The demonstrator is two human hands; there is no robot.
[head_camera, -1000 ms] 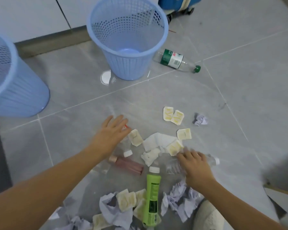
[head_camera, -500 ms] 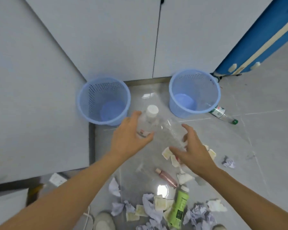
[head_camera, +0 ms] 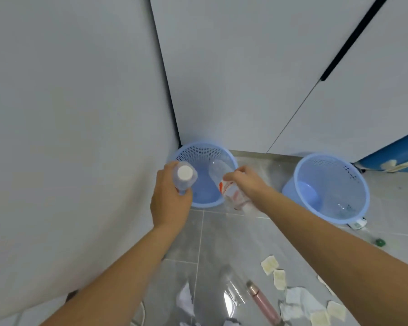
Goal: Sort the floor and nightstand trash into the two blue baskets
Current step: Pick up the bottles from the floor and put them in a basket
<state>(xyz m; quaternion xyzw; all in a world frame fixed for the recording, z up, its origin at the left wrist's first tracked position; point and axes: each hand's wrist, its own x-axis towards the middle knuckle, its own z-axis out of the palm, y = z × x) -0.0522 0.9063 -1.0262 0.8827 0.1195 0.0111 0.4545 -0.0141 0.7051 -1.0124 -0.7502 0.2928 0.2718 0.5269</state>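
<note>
The left hand [head_camera: 170,203] gripped a white-capped clear bottle [head_camera: 184,177], the right hand [head_camera: 246,182] a clear bottle with an unreadable red-and-white label [head_camera: 231,192], both above the left blue basket [head_camera: 204,156] at frame centre.

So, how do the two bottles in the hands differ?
The left hand grips a small bottle with its white cap toward the camera; the right hand grips a larger bottle with a red-and-white label, base toward the left basket. Both are clear plastic, held over it.
</note>
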